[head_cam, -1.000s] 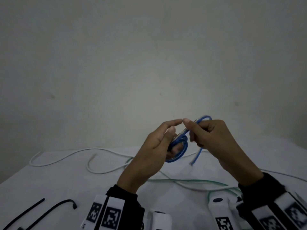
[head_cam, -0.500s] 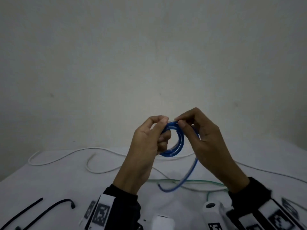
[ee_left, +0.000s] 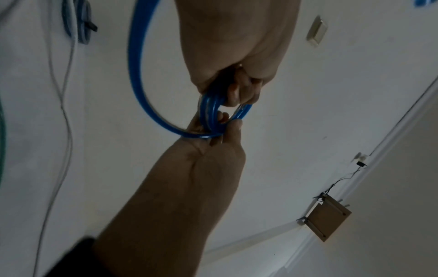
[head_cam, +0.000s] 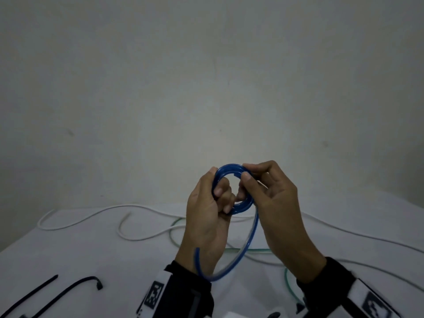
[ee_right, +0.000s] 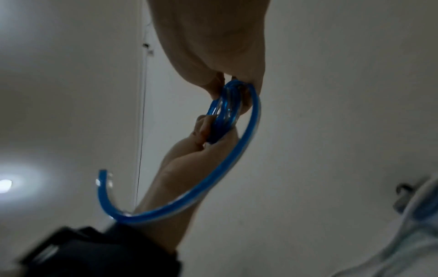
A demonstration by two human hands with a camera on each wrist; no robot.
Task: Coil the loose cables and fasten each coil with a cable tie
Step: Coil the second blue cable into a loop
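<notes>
Both hands hold a small coil of blue cable (head_cam: 243, 204) up above the table (head_cam: 114, 260). My left hand (head_cam: 215, 182) grips the coil's left side, with its fingers curled through the ring. At the top right of the coil my right hand (head_cam: 247, 172) pinches it between thumb and fingers. The cable's loose tail (head_cam: 251, 235) hangs down in a curve and ends near my left wrist. In the left wrist view the blue coil (ee_left: 208, 112) has several turns, and in the right wrist view the blue coil (ee_right: 225, 110) shows them too.
Two black cable ties (head_cam: 75, 288) lie on the table at the front left. A loose white cable (head_cam: 91, 214) and a green cable (head_cam: 174, 235) snake across the white table behind and under my hands. A plain wall stands close behind.
The coil has opened into a wider ring facing me. My right hand has shifted to its top right, and the tail has swung down and leftward toward my left wrist.
</notes>
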